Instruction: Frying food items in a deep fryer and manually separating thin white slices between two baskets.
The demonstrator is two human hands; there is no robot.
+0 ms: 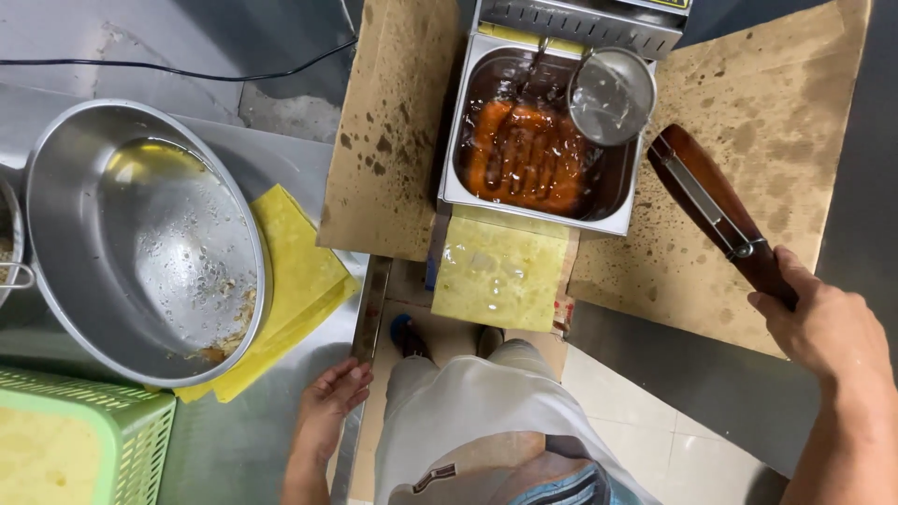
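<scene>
Right hand: my right hand [823, 323] is closed around the dark wooden handle [716, 210] of the strainer ladle [611, 96].
Ladle bowl: I see it over the fryer's back right corner, above the oil.
Fryer [538, 220]: browned pieces float mid-basin; stained cardboard [776, 140] flanks both sides.
Left hand: my left hand [332, 397] rests loosely open on the desk edge [360, 374].
Room: steel bowl [140, 243] well left; floor is bare between desk and fryer.

brown handle [716, 210], yellow sheets [299, 271], perhaps greasy
</scene>
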